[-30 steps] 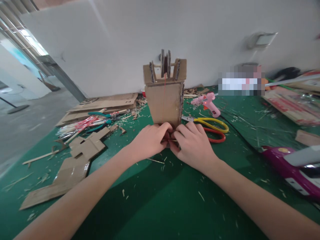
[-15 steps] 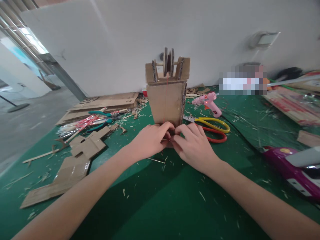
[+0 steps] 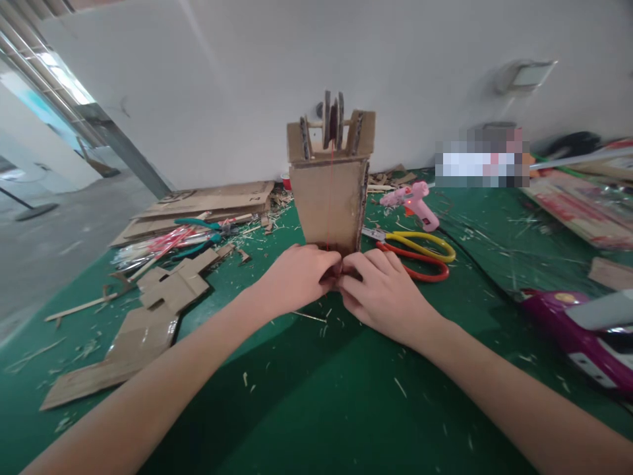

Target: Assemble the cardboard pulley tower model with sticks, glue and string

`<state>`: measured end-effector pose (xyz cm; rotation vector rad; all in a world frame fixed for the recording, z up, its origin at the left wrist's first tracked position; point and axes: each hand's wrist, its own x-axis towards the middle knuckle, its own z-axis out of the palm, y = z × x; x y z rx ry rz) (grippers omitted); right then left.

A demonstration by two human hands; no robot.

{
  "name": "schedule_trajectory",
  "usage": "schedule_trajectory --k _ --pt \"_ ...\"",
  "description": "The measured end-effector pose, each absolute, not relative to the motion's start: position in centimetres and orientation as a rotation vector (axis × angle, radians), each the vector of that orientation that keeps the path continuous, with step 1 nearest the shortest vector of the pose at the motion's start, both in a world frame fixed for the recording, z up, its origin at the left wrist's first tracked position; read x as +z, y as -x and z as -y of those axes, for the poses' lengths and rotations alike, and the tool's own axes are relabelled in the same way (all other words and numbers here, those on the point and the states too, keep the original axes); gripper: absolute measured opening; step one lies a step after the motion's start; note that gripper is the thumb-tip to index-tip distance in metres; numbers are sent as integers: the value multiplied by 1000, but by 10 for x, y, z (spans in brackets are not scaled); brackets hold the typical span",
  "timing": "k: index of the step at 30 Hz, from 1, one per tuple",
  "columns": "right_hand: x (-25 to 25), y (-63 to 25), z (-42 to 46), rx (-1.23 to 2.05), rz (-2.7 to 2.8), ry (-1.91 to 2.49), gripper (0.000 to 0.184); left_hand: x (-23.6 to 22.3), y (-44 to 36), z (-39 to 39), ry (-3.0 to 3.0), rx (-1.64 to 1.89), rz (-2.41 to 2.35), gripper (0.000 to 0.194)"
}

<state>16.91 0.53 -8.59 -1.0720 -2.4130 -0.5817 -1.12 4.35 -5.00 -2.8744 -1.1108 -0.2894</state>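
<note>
A tapered cardboard tower point(image 3: 324, 204) stands upright on the green table in front of me. At its top, a cardboard pulley wheel point(image 3: 327, 122) sits on a wooden stick axle between two brackets. From the wheel, a red string point(image 3: 331, 191) runs straight down the front to my fingers. My left hand point(image 3: 301, 277) is closed in a pinch on the string near the tower's foot. My right hand point(image 3: 383, 287) is also pinched, its fingertips meeting the left ones on the string. The string's lower end is mostly hidden by my fingers.
Yellow-and-red-handled scissors point(image 3: 420, 245) lie right of the tower, with a pink glue gun point(image 3: 415, 203) behind. A purple tool point(image 3: 568, 330) is at far right. Cardboard pieces point(image 3: 173, 290), teal-handled pliers point(image 3: 198, 225) and stacked cardboard point(image 3: 212, 201) lie left.
My fingertips have drawn closer together. The string's lower part has shifted slightly right and now hangs straighter. The tower stays in place.
</note>
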Motion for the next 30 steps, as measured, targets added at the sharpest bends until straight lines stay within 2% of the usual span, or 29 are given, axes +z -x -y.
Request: schedule_trajectory --k 10,17,23,30 --pt "-84 -172 -6 -492 2299 1210 12 -46 13 -34 2882 -278 1026 10" --pt "-87 -173 -7 -458 2349 1200 14 -42 5 -14 2751 -197 1280 19" --pt "-86 -171 -8 -502 2342 1217 11 -50 -2 5 2633 -196 1429 15" --pt "-86 -169 -7 -530 2421 1099 8 -54 -9 17 2584 -174 1525 19"
